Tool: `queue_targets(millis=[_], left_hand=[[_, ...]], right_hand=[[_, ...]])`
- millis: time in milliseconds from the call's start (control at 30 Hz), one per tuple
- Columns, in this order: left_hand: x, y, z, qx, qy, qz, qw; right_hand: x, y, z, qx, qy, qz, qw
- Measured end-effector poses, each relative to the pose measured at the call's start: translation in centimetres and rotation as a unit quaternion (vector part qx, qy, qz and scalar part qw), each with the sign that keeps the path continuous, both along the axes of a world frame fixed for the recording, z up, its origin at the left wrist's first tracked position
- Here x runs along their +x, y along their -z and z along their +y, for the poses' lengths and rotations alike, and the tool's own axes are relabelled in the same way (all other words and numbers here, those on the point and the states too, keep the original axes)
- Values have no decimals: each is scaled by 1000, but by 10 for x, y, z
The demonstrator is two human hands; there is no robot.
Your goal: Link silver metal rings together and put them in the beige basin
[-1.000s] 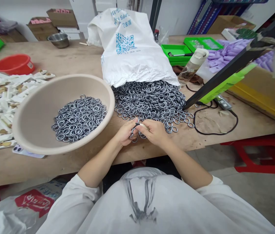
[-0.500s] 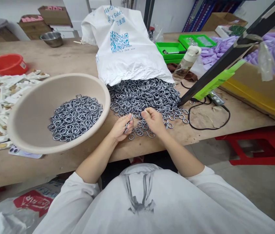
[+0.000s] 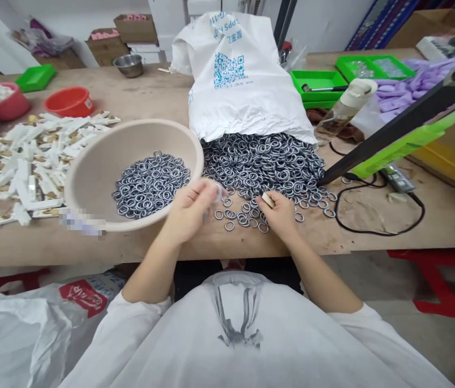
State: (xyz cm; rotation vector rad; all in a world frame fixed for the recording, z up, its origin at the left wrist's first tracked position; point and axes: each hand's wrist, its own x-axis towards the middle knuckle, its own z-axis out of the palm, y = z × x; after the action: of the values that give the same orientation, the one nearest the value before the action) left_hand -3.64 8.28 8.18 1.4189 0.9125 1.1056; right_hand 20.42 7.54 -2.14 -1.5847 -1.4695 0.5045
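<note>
My left hand (image 3: pixel 190 207) is beside the near right rim of the beige basin (image 3: pixel 77 183), fingers closed and blurred by motion. At its fingertips I make out a smeared grey ring (image 3: pixel 219 193); whether there is more than one I cannot tell. My right hand (image 3: pixel 280 213) pinches a small cream-coloured tool (image 3: pixel 267 199) with a dark tip, just above the loose rings at the front of the pile. That pile of grey rings (image 3: pixel 267 161) spills from the mouth of a white woven sack (image 3: pixel 247 102). More grey rings (image 3: pixel 150 186) lie inside the basin.
White pieces with brown parts (image 3: pixel 29 167) are heaped left of the basin, near a red bowl (image 3: pixel 69 102). A dark slanted post (image 3: pixel 389 121) rises on the right, beside a black cable (image 3: pixel 336 215) and a bottle (image 3: pixel 346 108). Green trays (image 3: pixel 318 94) stand behind.
My left hand has risen from the table and turned towards the basin. My right hand stays over the loose rings with the cream-coloured tool. The view has swung left.
</note>
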Motion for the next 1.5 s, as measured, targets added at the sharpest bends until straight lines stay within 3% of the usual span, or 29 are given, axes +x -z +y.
queue_targets(millis=[100,167,267,300,367,467,533,600,733,833,933,1000,1133,1267,1433,1500], left_hand=[[-31,-18,22,137,-183,115,967],[-48,-21,35,180,-258,295,903],[-60,-20,40,119,-265,536,793],[-59,-20,37,95,-259,575,770],[-48,-22,26,91,-255,597,755],[-13,-19,16,181,-232,544,786],[15,-7,21,241,-150,494,822],[39,11,37,252,-42,485,836],[65,53,78,164,-35,572,803],[70,73,89,95,-1,613,784],[70,83,79,133,12,628,766],[70,85,69,158,14,619,769],[67,86,62,177,29,560,809],[61,82,63,177,4,482,858],[56,85,53,68,19,293,953],[57,88,46,19,52,221,974]], right_hand=[[8,10,-11,25,7,-62,998],[15,14,-17,40,13,-79,996],[32,16,-21,66,39,-91,993],[38,16,-22,75,51,-94,991],[52,18,-22,87,75,-96,989],[66,22,-22,76,99,-71,990],[68,23,-22,66,104,-43,991],[65,24,-24,67,94,-23,993],[54,24,-32,94,43,-43,994],[52,26,-35,99,11,-67,993],[54,27,-35,87,8,-72,994],[55,28,-34,81,4,-72,994],[54,28,-32,88,-1,-75,993],[52,26,-30,86,8,-67,994],[42,18,-27,46,41,-2,998],[30,12,-25,29,27,53,998]])
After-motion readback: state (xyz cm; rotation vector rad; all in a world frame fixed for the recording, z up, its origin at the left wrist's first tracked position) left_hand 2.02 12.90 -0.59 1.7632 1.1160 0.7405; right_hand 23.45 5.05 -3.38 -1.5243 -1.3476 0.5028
